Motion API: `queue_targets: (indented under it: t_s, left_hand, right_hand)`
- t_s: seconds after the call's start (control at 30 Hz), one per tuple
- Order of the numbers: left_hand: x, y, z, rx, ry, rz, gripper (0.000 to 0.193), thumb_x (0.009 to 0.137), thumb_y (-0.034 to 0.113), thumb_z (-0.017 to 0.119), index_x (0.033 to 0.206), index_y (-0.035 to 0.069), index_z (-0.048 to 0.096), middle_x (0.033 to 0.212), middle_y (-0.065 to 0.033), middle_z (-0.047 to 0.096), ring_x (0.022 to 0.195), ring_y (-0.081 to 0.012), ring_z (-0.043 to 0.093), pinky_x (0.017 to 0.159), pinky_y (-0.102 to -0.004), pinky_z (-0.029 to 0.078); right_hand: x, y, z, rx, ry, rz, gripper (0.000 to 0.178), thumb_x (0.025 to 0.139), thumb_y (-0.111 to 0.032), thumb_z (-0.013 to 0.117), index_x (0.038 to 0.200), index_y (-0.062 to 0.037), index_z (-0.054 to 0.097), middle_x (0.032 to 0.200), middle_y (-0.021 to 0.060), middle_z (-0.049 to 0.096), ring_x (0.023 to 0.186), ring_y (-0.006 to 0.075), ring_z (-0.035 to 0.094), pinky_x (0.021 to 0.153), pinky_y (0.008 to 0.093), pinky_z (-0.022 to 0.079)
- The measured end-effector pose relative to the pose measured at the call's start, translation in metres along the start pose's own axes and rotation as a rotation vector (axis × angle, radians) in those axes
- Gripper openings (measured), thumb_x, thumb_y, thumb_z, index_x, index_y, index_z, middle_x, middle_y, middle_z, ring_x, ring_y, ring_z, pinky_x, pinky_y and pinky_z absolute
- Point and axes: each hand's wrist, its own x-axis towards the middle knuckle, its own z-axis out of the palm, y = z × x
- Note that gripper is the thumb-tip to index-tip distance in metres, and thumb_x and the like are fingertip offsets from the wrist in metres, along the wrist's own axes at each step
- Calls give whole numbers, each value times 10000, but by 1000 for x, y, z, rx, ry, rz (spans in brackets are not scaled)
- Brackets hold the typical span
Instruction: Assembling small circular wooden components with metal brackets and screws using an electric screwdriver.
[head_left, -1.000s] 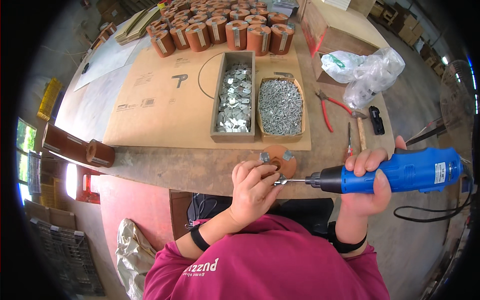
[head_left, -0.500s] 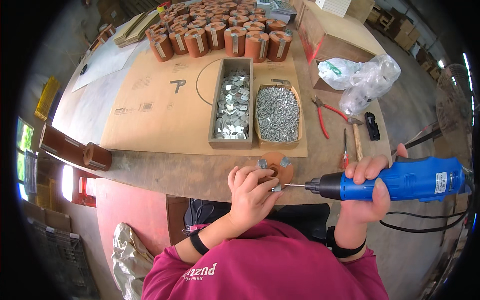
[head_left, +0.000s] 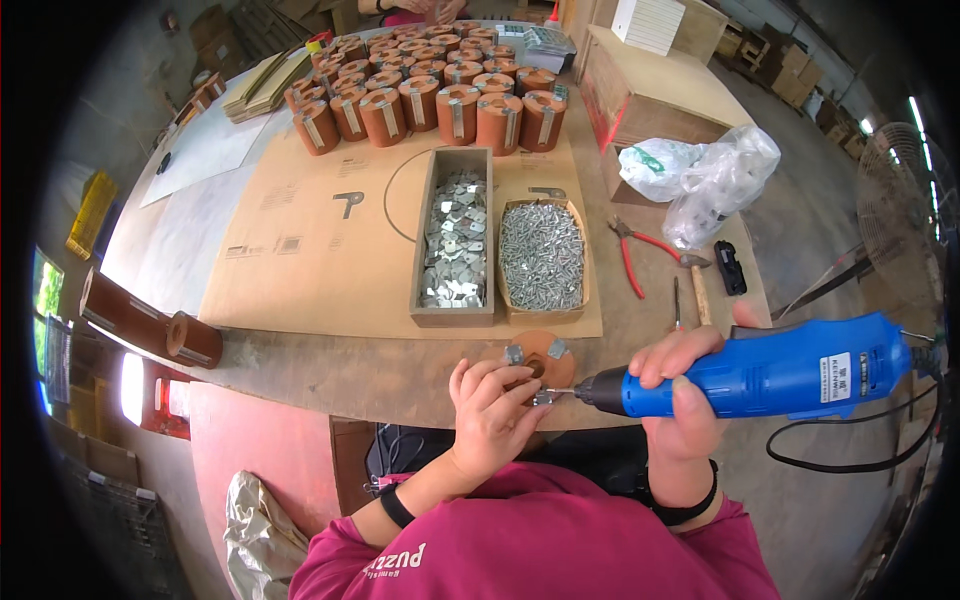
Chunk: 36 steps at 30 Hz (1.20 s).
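Observation:
My right hand (head_left: 684, 385) is wrapped round a blue electric screwdriver (head_left: 770, 368) with a black nose, lying level and pointing left. Its thin bit meets a small metal plate (head_left: 543, 398) at the near edge of a reddish-brown cylinder (head_left: 562, 374) with a round hole in its end. My left hand (head_left: 492, 412) pinches that plate against the cylinder, its fingers covering part of the hole. Two more metal plates (head_left: 558, 348) sit at the cylinder's far rim. Any screw at the bit's tip is too small to make out.
Beyond my hands stand a tray (head_left: 422, 240) of metal plates and a box (head_left: 589, 290) of screws. Several brown cylinders (head_left: 458, 112) crowd the far end, near another person's hands (head_left: 452, 10). Pliers (head_left: 630, 262), a hammer (head_left: 701, 290) and plastic bags (head_left: 690, 180) lie right.
The screwdriver has moved left, and its nose is now closer to the plate under my left fingers. The view has tilted up, bringing another person's hands into sight at the far end.

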Motion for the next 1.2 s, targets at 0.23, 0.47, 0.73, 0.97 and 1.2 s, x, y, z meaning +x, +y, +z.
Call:
queue_targets:
  t_s: [0.23,0.47,0.73,0.97,1.2]
  left_hand:
    - [-4,-2,3,-63,23,-6,292,573,126,732,845,118,625,955,3,577,955,-215,488,930,-446,241]
    - [-4,-4,3,-61,33,-9,305,569,130,737,855,121,630,942,6,581,945,-206,494,928,-434,246]
    - [-6,-5,2,-66,44,-3,306,572,139,739,858,126,632,925,17,582,940,-203,496,923,-435,250]
    - [-5,-6,3,-89,31,-7,299,571,139,738,850,121,632,921,11,584,940,-208,496,921,-437,254]
    - [1,-7,3,-85,45,18,261,584,150,729,823,116,630,919,10,587,932,-208,500,920,-435,258]
  right_hand:
    - [-2,5,4,-125,-65,-32,685,721,24,583,1257,-17,159,753,120,539,629,209,553,637,357,500]
    - [-2,8,8,-198,-134,-12,705,709,36,579,1256,-15,136,755,121,539,633,211,558,643,338,504]
    - [-2,11,12,-319,-252,-22,705,722,-16,559,1298,-55,155,765,87,498,641,198,526,625,349,473]
    - [-2,13,15,-344,-249,-6,679,696,50,587,1216,30,152,790,109,552,681,181,573,688,295,496]
    - [10,11,25,-715,-427,-11,630,700,77,572,1205,18,200,795,97,532,671,174,558,652,309,492]
